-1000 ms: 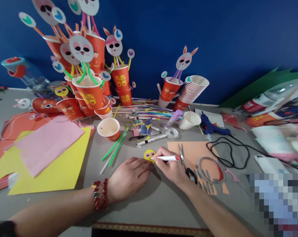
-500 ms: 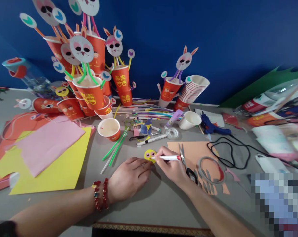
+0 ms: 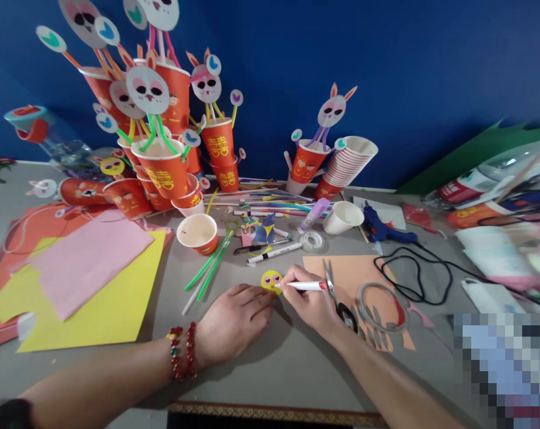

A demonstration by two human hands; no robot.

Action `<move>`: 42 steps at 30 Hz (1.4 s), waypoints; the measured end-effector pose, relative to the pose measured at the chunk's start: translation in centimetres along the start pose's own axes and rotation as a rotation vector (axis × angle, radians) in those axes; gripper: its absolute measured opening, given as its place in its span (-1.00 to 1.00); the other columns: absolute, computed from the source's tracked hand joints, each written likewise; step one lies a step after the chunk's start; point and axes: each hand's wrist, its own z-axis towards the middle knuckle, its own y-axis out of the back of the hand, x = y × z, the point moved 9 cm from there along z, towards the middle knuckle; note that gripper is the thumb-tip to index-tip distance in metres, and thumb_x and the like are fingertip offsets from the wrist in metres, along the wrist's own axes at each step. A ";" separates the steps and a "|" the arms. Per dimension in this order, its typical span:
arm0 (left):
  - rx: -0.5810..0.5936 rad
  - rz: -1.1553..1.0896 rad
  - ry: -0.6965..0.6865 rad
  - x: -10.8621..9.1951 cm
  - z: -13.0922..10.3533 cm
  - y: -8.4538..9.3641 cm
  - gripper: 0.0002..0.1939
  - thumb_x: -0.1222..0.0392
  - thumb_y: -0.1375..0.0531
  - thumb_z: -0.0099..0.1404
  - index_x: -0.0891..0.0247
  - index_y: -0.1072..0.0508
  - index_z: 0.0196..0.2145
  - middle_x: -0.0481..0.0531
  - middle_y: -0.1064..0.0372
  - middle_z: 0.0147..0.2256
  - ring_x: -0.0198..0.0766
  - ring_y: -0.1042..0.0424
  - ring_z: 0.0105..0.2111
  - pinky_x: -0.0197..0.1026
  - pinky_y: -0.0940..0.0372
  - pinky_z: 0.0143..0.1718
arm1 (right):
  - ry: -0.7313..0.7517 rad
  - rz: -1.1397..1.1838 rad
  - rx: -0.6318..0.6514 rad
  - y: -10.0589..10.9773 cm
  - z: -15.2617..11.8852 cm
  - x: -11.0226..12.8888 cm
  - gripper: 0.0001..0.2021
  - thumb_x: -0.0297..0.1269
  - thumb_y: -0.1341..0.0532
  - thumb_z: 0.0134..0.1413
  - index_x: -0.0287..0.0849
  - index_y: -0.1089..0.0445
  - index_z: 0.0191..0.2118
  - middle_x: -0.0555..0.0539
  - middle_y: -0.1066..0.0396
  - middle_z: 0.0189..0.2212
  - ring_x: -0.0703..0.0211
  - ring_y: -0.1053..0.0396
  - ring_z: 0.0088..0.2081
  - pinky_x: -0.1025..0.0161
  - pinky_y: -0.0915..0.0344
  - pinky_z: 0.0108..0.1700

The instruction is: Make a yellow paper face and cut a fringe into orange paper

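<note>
A small round yellow paper face (image 3: 269, 278) with pink and dark eyes lies on the table. My left hand (image 3: 238, 322), with two red bead bracelets at the wrist, rests palm down with its fingers bent and close together, the fingertips holding the lower edge of the face. In my right hand (image 3: 309, 304) is a white marker (image 3: 306, 286) with a red end, pinched between thumb and fingers. Its tip meets the right part of the face. Scissors (image 3: 335, 292) lie just right of the marker. The thumb of my left hand is hidden.
Decorated red paper cups (image 3: 160, 170) with rabbit faces stand at the back left. Yellow paper (image 3: 131, 304) lies left. Pens, pipe cleaners, a purple glue stick (image 3: 315, 213) and a white cup (image 3: 344, 217) lie behind. A blue glue gun (image 3: 384, 229) trails its cord across the right side.
</note>
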 end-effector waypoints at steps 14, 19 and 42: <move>0.006 0.014 -0.003 -0.1 0.1 0.1 -0.79 0.24 -0.05 0.42 0.31 -0.43 -0.08 0.09 -0.41 0.06 -0.15 -0.33 0.09 -0.07 -0.26 0.06 | 0.001 0.015 0.005 0.0 0.0 0.1 -0.81 -0.37 -0.13 0.15 -0.12 -0.24 -0.49 0.12 -0.19 -0.62 0.30 -0.13 -0.58 0.36 -0.02 -0.52; -0.003 0.011 -0.002 -0.1 0.1 0.2 -0.79 0.25 -0.05 0.42 0.30 -0.42 -0.07 0.10 -0.42 0.06 -0.14 -0.34 0.08 -0.07 -0.26 0.05 | -0.007 0.017 0.024 -0.2 0.0 0.0 -0.82 -0.37 -0.13 0.16 -0.12 -0.24 -0.48 0.11 -0.21 -0.61 0.30 -0.14 -0.58 0.36 -0.02 -0.52; -0.003 0.015 -0.003 -0.1 0.1 0.1 -0.78 0.22 -0.05 0.43 0.30 -0.43 -0.08 0.10 -0.42 0.06 -0.15 -0.34 0.09 -0.07 -0.27 0.05 | 0.011 -0.001 -0.003 0.2 0.0 0.3 -0.81 -0.37 -0.13 0.14 -0.14 -0.23 -0.50 0.12 -0.18 -0.62 0.32 -0.14 -0.57 0.38 -0.04 -0.49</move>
